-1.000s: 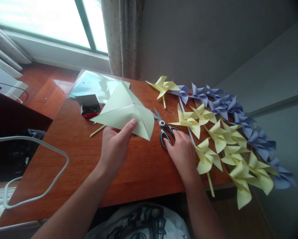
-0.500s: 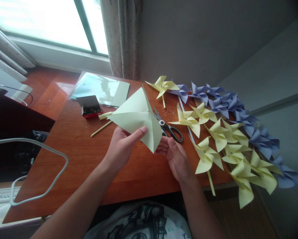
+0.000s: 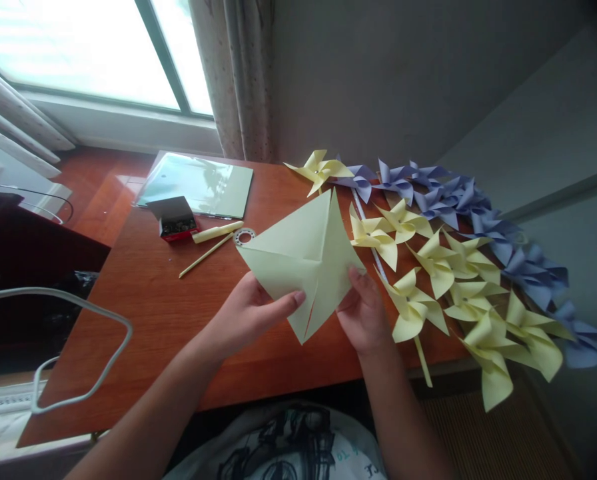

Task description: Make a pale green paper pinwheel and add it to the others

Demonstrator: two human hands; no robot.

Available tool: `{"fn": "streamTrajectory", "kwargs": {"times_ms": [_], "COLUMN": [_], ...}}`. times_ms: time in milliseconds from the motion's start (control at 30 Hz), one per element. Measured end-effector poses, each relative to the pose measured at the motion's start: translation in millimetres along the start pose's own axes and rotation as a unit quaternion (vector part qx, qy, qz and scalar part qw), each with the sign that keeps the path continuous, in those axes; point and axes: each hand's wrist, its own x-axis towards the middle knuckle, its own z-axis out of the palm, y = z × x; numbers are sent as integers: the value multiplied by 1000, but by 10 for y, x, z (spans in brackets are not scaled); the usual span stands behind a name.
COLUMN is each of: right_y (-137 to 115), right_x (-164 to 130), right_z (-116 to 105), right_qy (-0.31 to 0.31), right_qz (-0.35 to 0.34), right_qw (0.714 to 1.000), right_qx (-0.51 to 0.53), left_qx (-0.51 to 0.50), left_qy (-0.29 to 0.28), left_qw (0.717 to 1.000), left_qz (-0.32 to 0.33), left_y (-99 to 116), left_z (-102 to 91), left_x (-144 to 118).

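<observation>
A pale yellow paper square (image 3: 298, 260), creased along its diagonals and slit in from its corners, is held up above the wooden table (image 3: 168, 327). My left hand (image 3: 258, 310) grips its lower left edge, thumb on top and fingers underneath. At the right edge my right hand (image 3: 366, 310) pinches the sheet between thumb and fingers. Through the slit at the near corner the table's brown shows. Behind the paper's left corner lies a small round ring-shaped piece (image 3: 244, 237), partly covered.
Yellow pinwheels (image 3: 413, 303) and purple pinwheels (image 3: 436, 200) crowd the table's right side. Toward the back left are a red box (image 3: 176, 220) of small dark pieces, rolled paper sticks (image 3: 206, 255) and a plastic-covered paper pack (image 3: 198, 183). A white cable (image 3: 123, 320) hangs at left.
The paper has turned and tilted flatter, showing the slit at its near corner. My right hand has moved up onto its right edge. The scissors are now hidden behind the sheet.
</observation>
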Motion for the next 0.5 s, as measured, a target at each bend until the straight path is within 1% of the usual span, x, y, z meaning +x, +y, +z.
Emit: {"fn": "streamTrajectory", "kwargs": {"times_ms": [100, 233, 333, 367, 433, 500], "right_y": [9, 19, 11, 4, -14, -30], "right_x": [7, -7, -20, -21, -15, -2], "right_z": [-43, -49, -56, -64, -81, -96], "right_qy": [30, 39, 39, 38, 39, 43], "right_qz": [-36, -73, -77, -77, -74, -70], "right_qw": [998, 994, 991, 990, 990, 988], "right_qx": [-30, -76, -101, -108, -118, -127], "left_qx": [22, 34, 34, 33, 37, 63], "left_qy": [-8, 18, 37, 50, 98, 178], "left_qw": [1000, 998, 997, 997, 994, 982], "left_qz": [-14, -47, -59, -54, -26, 24], "left_y": [-70, -136, -147, -145, -137, -123], "left_z": [-60, -110, -142, -161, -221, -302], "left_x": [-36, -84, -124, -131, -129, -110]}}
